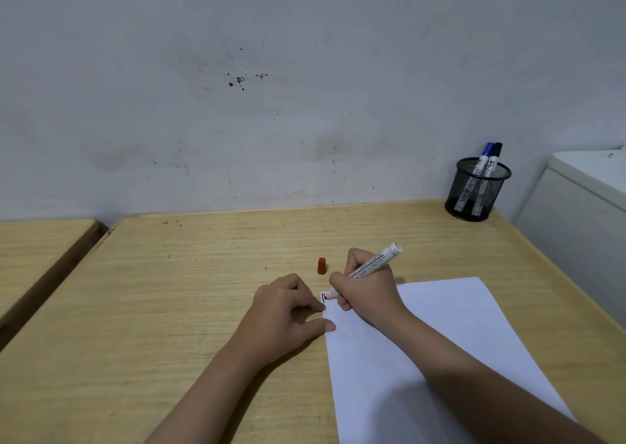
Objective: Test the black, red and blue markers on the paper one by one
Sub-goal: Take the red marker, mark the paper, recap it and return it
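Where the red marker (367, 267) meets the paper (447, 335), its tip is partly hidden by the right hand (366, 286) clenched around it; the loosely curled left hand (286, 308) is pressed on the paper's edge.

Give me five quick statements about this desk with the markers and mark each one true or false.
1. The right hand holds the red marker with its tip at the paper's far left corner. True.
2. The red cap is on the marker. False: it stands on the desk beyond the hands.
3. The blue marker and black marker stand in the mesh cup. True.
4. The left hand holds a marker. False: it rests on the desk, fingers at the paper's left edge.
5. The mesh cup sits on the paper. False: it is at the desk's far right corner, apart from the paper.
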The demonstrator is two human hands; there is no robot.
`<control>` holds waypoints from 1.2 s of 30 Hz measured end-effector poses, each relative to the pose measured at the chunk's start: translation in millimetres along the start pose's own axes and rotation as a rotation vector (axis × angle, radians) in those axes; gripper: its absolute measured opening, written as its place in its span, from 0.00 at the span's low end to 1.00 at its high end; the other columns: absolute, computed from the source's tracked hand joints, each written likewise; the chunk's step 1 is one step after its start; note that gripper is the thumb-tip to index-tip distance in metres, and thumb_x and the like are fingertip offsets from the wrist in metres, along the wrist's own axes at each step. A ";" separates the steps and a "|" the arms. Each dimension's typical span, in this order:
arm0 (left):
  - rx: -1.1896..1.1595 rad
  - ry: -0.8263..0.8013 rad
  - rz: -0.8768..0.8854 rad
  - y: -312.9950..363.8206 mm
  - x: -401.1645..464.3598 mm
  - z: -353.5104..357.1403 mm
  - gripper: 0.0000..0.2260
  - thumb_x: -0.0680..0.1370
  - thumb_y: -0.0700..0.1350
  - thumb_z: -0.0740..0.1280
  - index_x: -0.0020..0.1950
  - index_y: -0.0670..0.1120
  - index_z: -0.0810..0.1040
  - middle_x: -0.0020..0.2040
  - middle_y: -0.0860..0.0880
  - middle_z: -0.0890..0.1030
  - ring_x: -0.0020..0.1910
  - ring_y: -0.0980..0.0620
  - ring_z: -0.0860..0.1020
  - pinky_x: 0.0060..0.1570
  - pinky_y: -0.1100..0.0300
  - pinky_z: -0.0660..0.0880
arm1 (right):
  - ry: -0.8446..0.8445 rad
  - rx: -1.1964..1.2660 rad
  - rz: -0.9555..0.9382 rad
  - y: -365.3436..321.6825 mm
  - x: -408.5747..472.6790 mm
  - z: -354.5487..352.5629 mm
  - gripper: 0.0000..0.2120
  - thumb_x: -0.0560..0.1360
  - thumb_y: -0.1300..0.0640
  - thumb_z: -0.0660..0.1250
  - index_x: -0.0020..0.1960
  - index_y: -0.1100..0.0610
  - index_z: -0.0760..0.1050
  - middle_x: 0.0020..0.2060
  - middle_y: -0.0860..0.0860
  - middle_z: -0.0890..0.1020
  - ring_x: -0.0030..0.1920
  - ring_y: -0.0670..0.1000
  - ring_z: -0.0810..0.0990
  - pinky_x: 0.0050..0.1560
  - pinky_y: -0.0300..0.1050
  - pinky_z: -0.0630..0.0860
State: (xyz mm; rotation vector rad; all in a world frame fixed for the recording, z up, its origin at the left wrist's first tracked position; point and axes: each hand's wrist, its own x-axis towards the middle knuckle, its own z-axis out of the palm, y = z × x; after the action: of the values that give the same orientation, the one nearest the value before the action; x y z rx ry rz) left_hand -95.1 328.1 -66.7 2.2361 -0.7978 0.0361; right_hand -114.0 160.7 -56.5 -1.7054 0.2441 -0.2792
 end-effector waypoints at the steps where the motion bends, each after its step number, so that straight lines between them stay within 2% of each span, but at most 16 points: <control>1: 0.000 -0.001 0.003 0.3 -0.4 0.2 0.18 0.61 0.63 0.71 0.43 0.53 0.84 0.40 0.56 0.78 0.41 0.57 0.78 0.43 0.54 0.77 | -0.002 -0.009 -0.001 -0.1 0.1 -0.4 0.16 0.66 0.68 0.67 0.28 0.57 0.63 0.20 0.53 0.70 0.20 0.49 0.74 0.25 0.42 0.71; 8: 0.017 -0.006 0.014 1.4 -0.3 -0.4 0.17 0.62 0.62 0.72 0.43 0.53 0.84 0.40 0.56 0.78 0.40 0.56 0.78 0.42 0.56 0.77 | 0.015 -0.003 -0.006 0.0 0.5 -0.8 0.16 0.67 0.68 0.68 0.28 0.56 0.63 0.21 0.54 0.72 0.20 0.49 0.74 0.24 0.41 0.72; 12: 0.007 0.001 0.024 0.9 0.1 0.2 0.16 0.62 0.62 0.72 0.42 0.53 0.83 0.40 0.55 0.78 0.40 0.54 0.78 0.42 0.57 0.77 | 0.095 0.239 0.041 0.1 3.9 -7.4 0.17 0.70 0.68 0.69 0.30 0.58 0.64 0.18 0.51 0.76 0.20 0.50 0.75 0.24 0.42 0.72; 17: -0.040 -0.002 0.003 0.3 2.7 2.6 0.10 0.65 0.57 0.73 0.39 0.53 0.81 0.40 0.53 0.78 0.40 0.52 0.78 0.41 0.56 0.76 | 0.139 0.404 0.096 0.1 6.4 -11.0 0.15 0.70 0.61 0.72 0.31 0.57 0.67 0.19 0.51 0.76 0.22 0.50 0.74 0.28 0.45 0.73; 20: -0.037 0.092 -0.036 5.0 11.8 3.7 0.08 0.68 0.51 0.72 0.33 0.51 0.76 0.37 0.52 0.78 0.38 0.53 0.76 0.38 0.64 0.73 | 0.151 0.434 0.107 -2.1 5.1 -11.9 0.14 0.70 0.58 0.74 0.33 0.56 0.69 0.21 0.51 0.76 0.22 0.50 0.74 0.27 0.44 0.71; 22: -0.013 0.211 -0.046 7.7 19.1 6.5 0.07 0.70 0.46 0.71 0.37 0.49 0.74 0.38 0.51 0.77 0.37 0.54 0.75 0.36 0.67 0.71 | 0.166 0.461 0.098 -5.9 3.0 -11.9 0.12 0.70 0.57 0.73 0.36 0.57 0.70 0.22 0.52 0.76 0.22 0.50 0.74 0.25 0.42 0.71; 24: -0.015 0.278 -0.045 11.9 26.2 8.6 0.05 0.72 0.44 0.69 0.45 0.50 0.75 0.44 0.52 0.76 0.39 0.57 0.76 0.38 0.68 0.72 | 0.180 0.483 0.080 -9.0 0.0 -11.8 0.11 0.71 0.55 0.72 0.39 0.58 0.71 0.21 0.51 0.75 0.22 0.49 0.73 0.24 0.40 0.70; 27: 0.018 0.234 -0.045 15.8 38.2 11.7 0.13 0.75 0.43 0.67 0.59 0.51 0.75 0.51 0.54 0.75 0.43 0.66 0.75 0.42 0.76 0.70 | 0.161 0.484 0.039 -12.1 -4.9 -12.7 0.11 0.70 0.54 0.73 0.40 0.58 0.71 0.23 0.51 0.75 0.22 0.50 0.72 0.23 0.40 0.68; 28: 0.050 0.193 -0.045 16.3 42.6 12.9 0.14 0.75 0.42 0.66 0.60 0.51 0.75 0.51 0.53 0.75 0.43 0.66 0.75 0.42 0.76 0.70 | 0.155 0.477 0.018 -13.6 -5.9 -13.4 0.11 0.69 0.55 0.73 0.40 0.57 0.71 0.23 0.51 0.76 0.22 0.50 0.72 0.23 0.41 0.67; 31: 0.151 0.092 -0.092 19.2 50.8 15.5 0.11 0.75 0.39 0.64 0.55 0.49 0.79 0.48 0.50 0.79 0.44 0.57 0.77 0.42 0.71 0.69 | 0.169 0.469 -0.044 -23.6 -7.5 -19.8 0.12 0.67 0.56 0.75 0.39 0.58 0.72 0.25 0.53 0.77 0.22 0.49 0.71 0.22 0.40 0.67; 33: 0.067 0.107 -0.151 23.8 52.5 12.7 0.09 0.74 0.37 0.64 0.50 0.47 0.79 0.45 0.50 0.81 0.44 0.56 0.79 0.39 0.73 0.71 | 0.193 0.476 -0.084 -34.3 -8.0 -27.7 0.12 0.65 0.58 0.76 0.37 0.59 0.72 0.25 0.54 0.76 0.22 0.49 0.71 0.21 0.39 0.68; 36: -0.368 0.182 -0.264 37.8 51.0 -1.9 0.04 0.73 0.37 0.69 0.45 0.45 0.80 0.43 0.46 0.84 0.43 0.53 0.81 0.39 0.71 0.75 | 0.148 0.505 -0.163 -52.0 -11.6 -41.5 0.11 0.61 0.57 0.76 0.34 0.57 0.74 0.24 0.54 0.76 0.21 0.49 0.71 0.22 0.41 0.70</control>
State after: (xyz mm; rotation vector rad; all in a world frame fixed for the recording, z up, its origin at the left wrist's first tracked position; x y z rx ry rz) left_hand -74.6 282.3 -27.8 1.9362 -0.3718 -0.0314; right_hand -138.2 133.4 0.4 -1.2064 0.1278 -0.5403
